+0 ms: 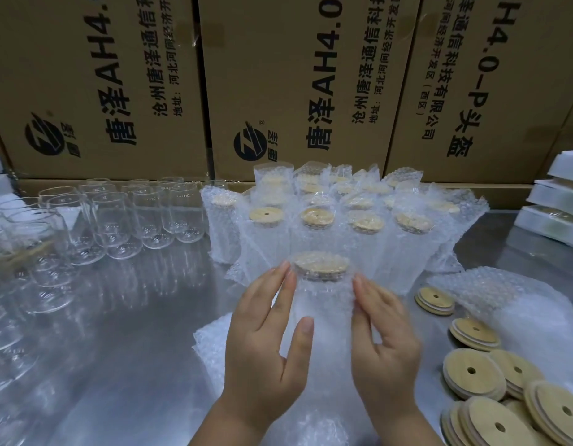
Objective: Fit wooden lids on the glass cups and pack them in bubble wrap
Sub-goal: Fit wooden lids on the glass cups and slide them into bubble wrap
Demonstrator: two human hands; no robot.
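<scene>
My left hand (268, 342) and right hand (383, 342) stand upright on either side of a glass cup in a bubble-wrap sleeve (323, 317), fingers loosely spread and pressed against the wrap, the left thumb laid across its front. The cup stands near me at the middle of the steel table (134, 365), and its wooden lid (321, 263) shows through the wrap at the top, just above my fingertips. More loose bubble wrap (214, 346) lies under and around the cup.

Just beyond it stands a crowd of wrapped, lidded cups (339, 217), packed close together in rows. To my near right, bare wooden lids (474, 378) with small centre holes lie scattered and overlapping, with a heap of bubble wrap (503, 304) just behind them. On the left, bare glass cups (124, 214) stand in rows, uncovered. Printed cardboard boxes (294, 85) wall off the far side, and white foam pieces (561, 201) are stacked at far right.
</scene>
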